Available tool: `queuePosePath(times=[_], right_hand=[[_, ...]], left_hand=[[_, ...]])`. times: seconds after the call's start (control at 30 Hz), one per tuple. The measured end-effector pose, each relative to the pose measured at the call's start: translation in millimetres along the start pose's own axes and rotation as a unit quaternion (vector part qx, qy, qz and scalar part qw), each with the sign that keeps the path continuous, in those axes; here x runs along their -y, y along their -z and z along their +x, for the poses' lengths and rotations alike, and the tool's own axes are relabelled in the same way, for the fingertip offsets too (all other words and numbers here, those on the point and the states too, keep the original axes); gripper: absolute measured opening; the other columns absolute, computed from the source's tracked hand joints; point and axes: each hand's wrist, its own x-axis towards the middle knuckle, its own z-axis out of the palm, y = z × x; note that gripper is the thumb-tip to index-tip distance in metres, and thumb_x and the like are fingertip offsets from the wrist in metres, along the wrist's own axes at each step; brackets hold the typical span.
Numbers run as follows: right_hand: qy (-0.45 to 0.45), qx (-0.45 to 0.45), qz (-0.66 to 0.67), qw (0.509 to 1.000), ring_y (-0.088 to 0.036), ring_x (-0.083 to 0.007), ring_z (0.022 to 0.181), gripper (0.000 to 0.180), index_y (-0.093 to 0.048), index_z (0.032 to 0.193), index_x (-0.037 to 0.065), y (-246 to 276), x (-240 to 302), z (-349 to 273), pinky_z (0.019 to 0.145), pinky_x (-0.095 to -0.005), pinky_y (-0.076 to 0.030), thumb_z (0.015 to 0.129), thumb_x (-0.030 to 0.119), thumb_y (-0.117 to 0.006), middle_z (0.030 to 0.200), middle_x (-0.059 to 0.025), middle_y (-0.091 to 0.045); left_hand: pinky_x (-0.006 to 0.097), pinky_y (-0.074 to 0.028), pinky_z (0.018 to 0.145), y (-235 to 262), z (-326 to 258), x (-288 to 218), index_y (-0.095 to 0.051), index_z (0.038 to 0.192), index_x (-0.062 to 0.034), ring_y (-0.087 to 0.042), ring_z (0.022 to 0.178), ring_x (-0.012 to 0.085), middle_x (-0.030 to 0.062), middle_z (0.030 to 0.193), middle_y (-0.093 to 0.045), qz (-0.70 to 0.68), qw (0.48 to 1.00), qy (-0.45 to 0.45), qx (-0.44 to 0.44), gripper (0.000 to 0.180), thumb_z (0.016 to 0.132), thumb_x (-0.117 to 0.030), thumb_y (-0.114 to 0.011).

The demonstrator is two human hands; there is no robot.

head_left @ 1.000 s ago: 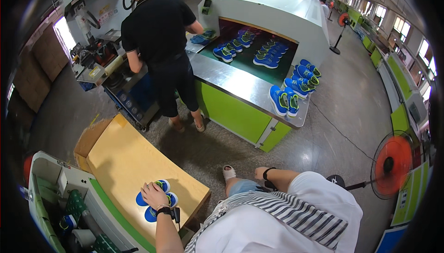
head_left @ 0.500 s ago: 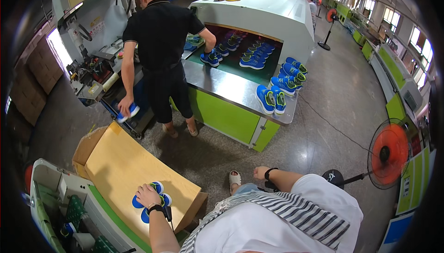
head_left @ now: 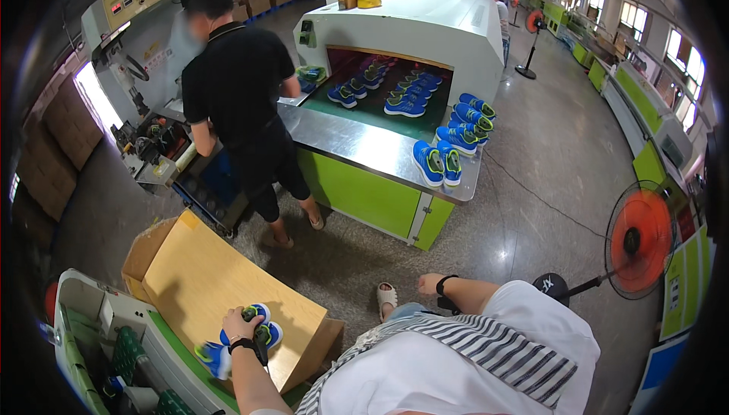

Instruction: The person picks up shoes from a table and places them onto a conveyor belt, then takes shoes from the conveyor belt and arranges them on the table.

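Observation:
My left hand (head_left: pixel 240 325) is closed around a blue sports shoe on the tan board at the lower left; fingers cover part of it. Two blue shoe toes with white edges show beside it, one shoe (head_left: pixel 269 334) by my wrist. On the hand's other side, a blue and lime shoe (head_left: pixel 215 359), smeared by motion, is by the board's edge. My right hand (head_left: pixel 431 284) hangs over the floor with its fingers curled, and nothing shows in it.
A co-worker in black (head_left: pixel 239 81) stands at a control-panel machine, hands mostly hidden. Rows of blue shoes (head_left: pixel 406 104) lie inside a white tunnel machine (head_left: pixel 410 24). More shoes (head_left: pixel 459 138) stand on its steel ledge (head_left: pixel 349 145). An orange fan (head_left: pixel 634 240) stands at right.
My left hand has shifted slightly, and a blurred shoe now shows beside it near the board's edge. The co-worker's hands have drawn in, and the shoe held low is out of sight.

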Motion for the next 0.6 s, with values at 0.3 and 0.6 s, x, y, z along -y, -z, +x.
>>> queuePosePath(times=[0.3,0.6], right_hand=[[0.103,-0.115,0.046,0.987,-0.064,-0.0334,0.105,0.037,-0.066,0.112,0.004,10,-5,-36,0.089,-0.0436,-0.05,0.083,0.026,-0.061,0.11,-0.0172,-0.068],[0.453,-0.683,0.097,0.564,-0.061,-0.0193,0.101,0.016,-0.061,0.108,0.003,261,190,-297,0.091,-0.032,-0.046,0.094,0.007,-0.056,0.104,-0.0081,-0.064]], left_hand=[[0.049,-0.038,0.101,9,-25,-31,-0.066,0.12,-0.0111,-0.051,0.118,0.035,0.0139,0.122,-0.059,0.026,0.993,0.118,0.008,0.066,0.071,-0.053,-0.077],[0.055,-0.026,0.111,-30,-52,-50,-0.042,0.143,-0.0121,-0.028,0.14,0.0416,0.0142,0.151,-0.037,0.079,0.976,0.167,-0.117,0.062,0.093,-0.047,-0.053]])
